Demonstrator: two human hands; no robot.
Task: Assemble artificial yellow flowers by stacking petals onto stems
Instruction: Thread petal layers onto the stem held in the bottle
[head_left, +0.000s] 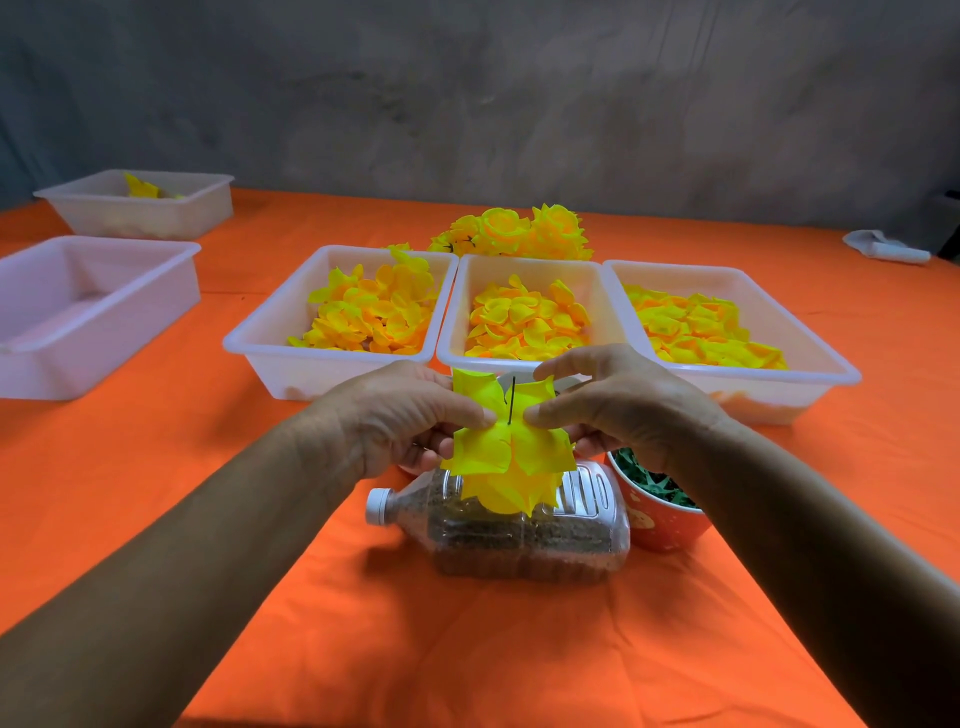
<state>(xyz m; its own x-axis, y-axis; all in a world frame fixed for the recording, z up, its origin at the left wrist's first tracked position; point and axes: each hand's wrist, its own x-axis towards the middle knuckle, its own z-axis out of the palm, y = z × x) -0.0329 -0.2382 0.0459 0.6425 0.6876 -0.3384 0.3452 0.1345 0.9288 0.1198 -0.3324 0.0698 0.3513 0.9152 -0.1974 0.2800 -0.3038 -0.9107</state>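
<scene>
A thin dark stem (512, 400) stands upright out of a sand-filled bottle (519, 530) lying on its side, likely a holder so both hands work freely. The left hand (410, 415) and right hand (618, 405) each pinch a yellow petal layer (498, 452), threaded on the stem, fingers curled around its edges

**Yellow on orange**

A bright orange tablecloth (156, 493) fills the lower frame beneath a mottled grey wall (519, 104). Translucent white trays (332, 364) at centre hold petals (374, 317) of yellow shading to orange. The petal piece (498, 457) at centre is lemon yellow, pierced by a thin black stem (512, 400). Below it, a clear bottle (524, 535) with a white cap holds brown grains. The cup (660, 525) at right is red-orange with pale marks, with green pieces inside.
</scene>
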